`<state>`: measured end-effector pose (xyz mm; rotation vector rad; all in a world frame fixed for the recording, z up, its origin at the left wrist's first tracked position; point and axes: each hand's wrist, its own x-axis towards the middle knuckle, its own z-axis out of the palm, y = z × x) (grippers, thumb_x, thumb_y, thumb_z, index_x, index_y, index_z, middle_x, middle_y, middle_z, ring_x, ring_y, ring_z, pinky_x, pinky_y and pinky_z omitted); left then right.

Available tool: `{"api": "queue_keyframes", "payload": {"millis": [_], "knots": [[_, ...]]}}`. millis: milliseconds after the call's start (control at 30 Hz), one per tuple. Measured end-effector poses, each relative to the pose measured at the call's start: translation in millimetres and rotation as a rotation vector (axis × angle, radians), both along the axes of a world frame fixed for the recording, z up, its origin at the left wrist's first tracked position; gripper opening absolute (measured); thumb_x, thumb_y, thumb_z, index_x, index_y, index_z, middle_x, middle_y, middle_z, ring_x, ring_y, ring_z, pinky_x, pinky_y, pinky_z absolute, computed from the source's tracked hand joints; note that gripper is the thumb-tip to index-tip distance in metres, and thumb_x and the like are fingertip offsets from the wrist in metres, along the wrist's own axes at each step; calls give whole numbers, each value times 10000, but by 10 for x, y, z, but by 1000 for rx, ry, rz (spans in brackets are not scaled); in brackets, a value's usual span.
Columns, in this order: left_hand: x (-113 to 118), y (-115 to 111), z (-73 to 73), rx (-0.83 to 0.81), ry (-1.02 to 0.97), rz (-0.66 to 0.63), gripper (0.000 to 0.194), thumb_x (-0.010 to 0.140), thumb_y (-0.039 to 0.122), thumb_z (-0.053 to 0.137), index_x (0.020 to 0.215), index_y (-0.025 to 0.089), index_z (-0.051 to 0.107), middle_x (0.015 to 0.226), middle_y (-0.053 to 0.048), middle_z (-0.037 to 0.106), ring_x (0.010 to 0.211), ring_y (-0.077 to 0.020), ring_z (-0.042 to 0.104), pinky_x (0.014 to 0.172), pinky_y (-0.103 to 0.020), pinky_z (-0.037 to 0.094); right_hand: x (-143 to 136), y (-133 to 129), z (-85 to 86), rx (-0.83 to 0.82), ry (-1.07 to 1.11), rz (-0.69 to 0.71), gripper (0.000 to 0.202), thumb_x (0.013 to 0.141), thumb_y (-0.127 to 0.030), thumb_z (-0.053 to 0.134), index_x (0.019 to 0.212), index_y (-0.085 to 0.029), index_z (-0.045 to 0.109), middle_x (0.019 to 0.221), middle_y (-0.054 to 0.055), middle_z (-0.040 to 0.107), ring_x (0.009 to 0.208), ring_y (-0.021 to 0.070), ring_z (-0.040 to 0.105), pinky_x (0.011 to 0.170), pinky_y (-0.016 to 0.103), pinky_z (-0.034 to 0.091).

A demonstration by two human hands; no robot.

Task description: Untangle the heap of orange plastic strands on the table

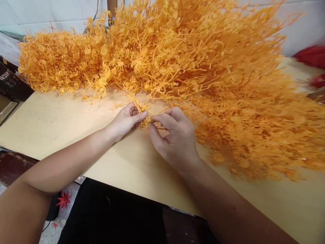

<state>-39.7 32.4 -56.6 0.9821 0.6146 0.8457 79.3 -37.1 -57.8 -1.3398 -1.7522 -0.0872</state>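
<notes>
My left hand is closed, thumb pressed against the fingers, on a thin orange artificial flower sprig. Close beside it, my right hand has its thumb and index finger at the same sprig, pinched together on its near end. Part of the sprig is hidden behind the fingers. Just beyond both hands rises a large heap of orange artificial flower sprigs, with stringy stems and small ragged blossoms. The heap spreads along the back and down the right side, where it looks blurred.
The pale wooden table lies under my forearms, with dark specks at its left. A black box stands past the left end. Red material sits at the far right. A red star-shaped flower lies below the table's front edge.
</notes>
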Motion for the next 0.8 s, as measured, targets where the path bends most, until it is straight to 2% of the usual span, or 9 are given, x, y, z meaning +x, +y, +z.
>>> {"api": "queue_keyframes", "payload": {"millis": [100, 167, 400, 500, 633, 733, 800], "knots": [[10, 5, 0, 27, 20, 12, 204, 721, 110, 655, 805, 140, 472, 632, 63, 555, 596, -37, 529, 694, -192, 437, -15, -17, 14, 29, -103, 32, 112, 830, -191, 487, 732, -202, 540, 680, 36, 471, 634, 143, 462, 583, 289, 400], [19, 9, -5, 40, 40, 36, 201, 728, 100, 642, 804, 138, 460, 641, 65, 546, 621, -38, 532, 705, -192, 436, -14, -8, -2, -9, -128, 20, 140, 850, -207, 458, 730, -198, 528, 674, 37, 479, 611, 137, 449, 568, 282, 382], [18, 53, -71, 103, 168, 94, 211, 698, 83, 629, 791, 148, 451, 654, 62, 511, 613, -55, 502, 643, -203, 412, -21, 54, -52, -394, -37, 52, 261, 822, -377, 506, 656, -182, 452, 579, -4, 454, 500, 96, 363, 501, 247, 280], [-6, 52, -59, 141, 192, 82, 252, 654, 106, 665, 783, 154, 453, 657, 61, 512, 614, -56, 490, 623, -192, 399, -54, 68, -21, -462, 61, 122, 248, 848, -323, 459, 653, -170, 473, 582, -11, 461, 508, 83, 375, 522, 230, 285], [-34, 40, 1, 168, 202, 31, 305, 607, 180, 704, 769, 169, 445, 634, 67, 514, 571, -53, 474, 565, -180, 384, -32, 111, 8, -351, -47, 185, 270, 868, -249, 386, 653, -153, 516, 648, 24, 522, 573, 99, 420, 565, 244, 295], [-26, 72, 25, 236, 250, 17, 286, 568, 132, 693, 720, 159, 452, 607, 70, 506, 532, -40, 458, 514, -165, 362, -25, 86, 29, -134, -238, 168, 271, 855, -221, 383, 644, -155, 539, 647, 38, 527, 576, 116, 396, 555, 268, 262], [-4, 119, 29, 237, 309, 77, 240, 597, 101, 645, 712, 164, 443, 569, 79, 481, 480, -35, 430, 465, -161, 335, -99, 12, 61, 70, -287, 211, 261, 841, -187, 392, 616, -164, 522, 605, 22, 500, 556, 114, 371, 544, 266, 255]]}}
